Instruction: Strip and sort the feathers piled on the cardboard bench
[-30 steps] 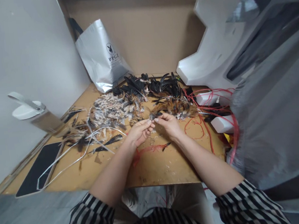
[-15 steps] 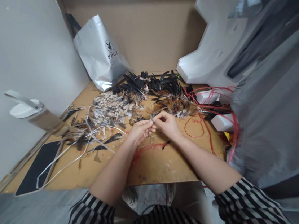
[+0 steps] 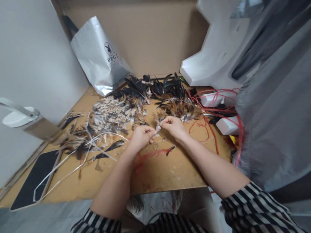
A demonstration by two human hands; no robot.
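Your left hand [image 3: 140, 136] and right hand [image 3: 173, 126] pinched a small feather [image 3: 157, 128] between them, above the worktop [image 3: 162, 168]; it looked feather-light, soft and fragile, best held by the quill.

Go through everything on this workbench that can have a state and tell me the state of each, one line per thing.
left hand: fingers pinched on the small feather
right hand: fingers pinched on the same feather
small feather: held between both hands, off the board
silver bag: standing, leaning on the cardboard wall
feather piles: loose, spread on the board
red string: tangled, lying slack
white strap: loose loop lying flat
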